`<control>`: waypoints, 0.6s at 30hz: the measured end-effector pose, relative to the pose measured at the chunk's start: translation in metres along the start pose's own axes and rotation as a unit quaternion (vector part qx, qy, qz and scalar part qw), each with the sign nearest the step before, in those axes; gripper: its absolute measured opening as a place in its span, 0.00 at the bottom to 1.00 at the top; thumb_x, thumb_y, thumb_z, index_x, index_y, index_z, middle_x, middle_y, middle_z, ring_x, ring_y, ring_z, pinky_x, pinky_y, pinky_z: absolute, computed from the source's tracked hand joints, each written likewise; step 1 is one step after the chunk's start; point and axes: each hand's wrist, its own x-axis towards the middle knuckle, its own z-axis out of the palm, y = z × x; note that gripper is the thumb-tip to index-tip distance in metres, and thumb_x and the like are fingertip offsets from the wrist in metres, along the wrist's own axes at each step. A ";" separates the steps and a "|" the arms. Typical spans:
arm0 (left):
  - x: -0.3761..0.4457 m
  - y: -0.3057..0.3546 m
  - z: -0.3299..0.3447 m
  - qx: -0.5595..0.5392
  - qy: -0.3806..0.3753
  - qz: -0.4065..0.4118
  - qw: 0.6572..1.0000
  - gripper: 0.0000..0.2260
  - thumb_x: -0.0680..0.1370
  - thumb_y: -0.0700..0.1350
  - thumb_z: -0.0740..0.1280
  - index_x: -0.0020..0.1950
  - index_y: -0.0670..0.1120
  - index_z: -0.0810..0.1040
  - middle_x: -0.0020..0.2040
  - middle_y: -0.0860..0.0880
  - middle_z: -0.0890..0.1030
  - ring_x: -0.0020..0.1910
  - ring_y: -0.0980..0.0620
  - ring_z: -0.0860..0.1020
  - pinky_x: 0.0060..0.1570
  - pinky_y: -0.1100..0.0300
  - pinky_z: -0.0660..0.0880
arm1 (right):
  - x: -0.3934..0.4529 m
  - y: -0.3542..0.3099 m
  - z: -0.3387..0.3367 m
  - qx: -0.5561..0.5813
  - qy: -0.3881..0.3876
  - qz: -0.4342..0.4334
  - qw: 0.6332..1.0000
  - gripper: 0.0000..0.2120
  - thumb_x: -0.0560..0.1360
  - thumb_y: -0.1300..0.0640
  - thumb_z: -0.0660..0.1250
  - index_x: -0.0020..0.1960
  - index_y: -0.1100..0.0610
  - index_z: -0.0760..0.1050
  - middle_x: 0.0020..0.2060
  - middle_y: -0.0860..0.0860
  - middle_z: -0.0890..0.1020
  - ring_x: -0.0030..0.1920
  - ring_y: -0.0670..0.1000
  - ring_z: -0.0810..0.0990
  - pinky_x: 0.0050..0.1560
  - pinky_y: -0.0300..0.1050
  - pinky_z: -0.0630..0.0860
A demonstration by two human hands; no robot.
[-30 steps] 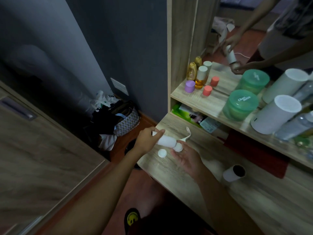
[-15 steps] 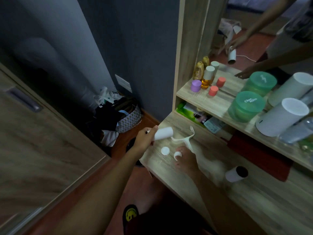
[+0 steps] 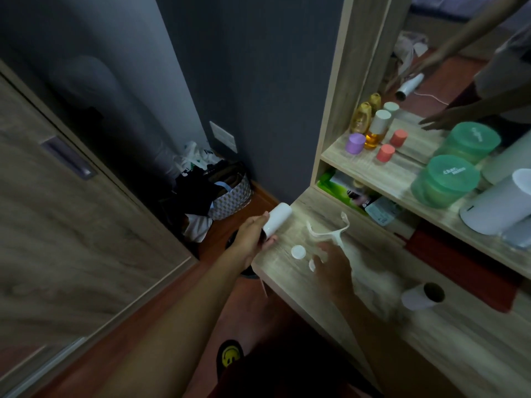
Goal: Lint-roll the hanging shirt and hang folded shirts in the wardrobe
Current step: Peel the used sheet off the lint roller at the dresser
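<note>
Fingers of the left hand [image 3: 253, 235] — curled round one white lint roll [image 3: 277, 218], held at the left edge of the tabletop [image 3: 290, 271], centre of the frame, the roll tilted up to the right. Fingers of the right hand [image 3: 333, 264] — straight and loosely spread, low over the tabletop and grasping nothing; motion blur hides whether they touch it.

On the tabletop, counted:
- One white lint-roller handle frame [image 3: 327, 235], lying flat just above the right hand.
- Two small white round caps — the larger cap [image 3: 298, 251] between the hands, the smaller cap [image 3: 312, 265] at the right fingertips.
- One spent roll core [image 3: 422, 295], on its side, dark hollow end showing, lower right of centre.

On the shelf [image 3: 370, 173], upper right:
- One purple-capped jar [image 3: 355, 143].
- One red-capped jar [image 3: 385, 153].
- One amber bottle with a white cap [image 3: 376, 129].
- One green lidded tub [image 3: 446, 182].
- One white cylinder [image 3: 497, 206].
Each of these repeats as a reflection in the mirror [image 3: 448, 53] behind.

On the floor, left of centre: one laundry basket [image 3: 230, 196], heaped with clothes. No shirts or wardrobe interior can be made out.
</note>
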 end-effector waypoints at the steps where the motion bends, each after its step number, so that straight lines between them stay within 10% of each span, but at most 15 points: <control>1: 0.000 0.000 -0.003 -0.002 -0.001 -0.007 1.000 0.11 0.78 0.53 0.65 0.54 0.47 0.73 0.53 0.41 0.78 0.36 0.52 0.79 0.30 0.63 0.77 | 0.000 -0.005 0.002 0.000 0.001 -0.006 1.000 0.13 0.73 0.62 0.70 0.58 0.62 0.78 0.55 0.57 0.81 0.57 0.54 0.78 0.53 0.37 0.66; 7: 0.005 -0.004 -0.041 -0.001 0.016 -0.015 1.000 0.16 0.77 0.48 0.67 0.63 0.46 0.73 0.52 0.42 0.80 0.41 0.50 0.81 0.40 0.59 0.80 | 0.000 -0.040 0.022 -0.021 -0.023 -0.037 0.999 0.16 0.78 0.55 0.64 0.65 0.56 0.74 0.61 0.52 0.79 0.62 0.51 0.75 0.61 0.39 0.67; 18: 0.034 0.039 -0.177 0.018 0.030 -0.049 0.998 0.18 0.79 0.48 0.66 0.63 0.38 0.72 0.59 0.36 0.75 0.43 0.46 0.76 0.27 0.61 0.76 | -0.001 -0.150 0.137 -0.010 0.017 -0.007 1.000 0.25 0.80 0.46 0.59 0.74 0.54 0.65 0.69 0.52 0.72 0.69 0.51 0.71 0.68 0.47 0.67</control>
